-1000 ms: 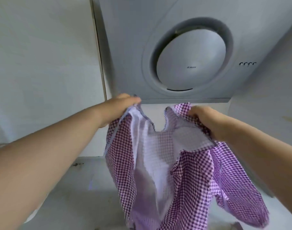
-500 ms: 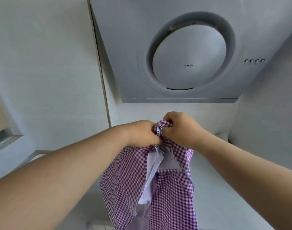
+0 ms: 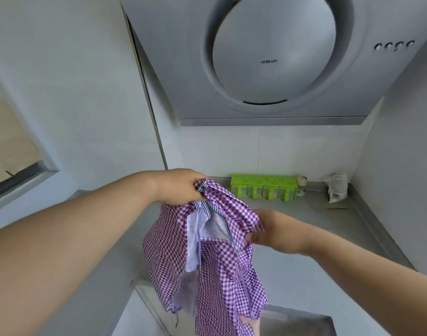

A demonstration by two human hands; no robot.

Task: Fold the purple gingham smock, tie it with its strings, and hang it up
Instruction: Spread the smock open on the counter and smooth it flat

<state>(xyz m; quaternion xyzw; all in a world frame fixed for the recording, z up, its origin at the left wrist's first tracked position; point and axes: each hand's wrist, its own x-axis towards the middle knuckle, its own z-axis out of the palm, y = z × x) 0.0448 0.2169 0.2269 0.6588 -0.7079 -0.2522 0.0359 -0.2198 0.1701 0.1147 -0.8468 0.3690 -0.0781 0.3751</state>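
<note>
The purple gingham smock [image 3: 215, 265] hangs in the air, folded lengthwise, with its white lining showing in the middle. My left hand [image 3: 181, 187] grips both bunched top corners of the smock together. My right hand [image 3: 273, 234] is lower down on the smock's right edge, fingers closed on the cloth just below the top. The strings cannot be picked out among the folds.
A grey range hood [image 3: 273, 61] fills the top of the view. A green spice rack [image 3: 263, 187] and a white bag [image 3: 337, 187] stand at the back of the grey counter [image 3: 324, 229]. A steel sink [image 3: 297, 323] lies below the smock.
My hands came together at the smock's top, and the left hand took both corners. The right hand then slid down the right edge. The view tilted down onto the counter.
</note>
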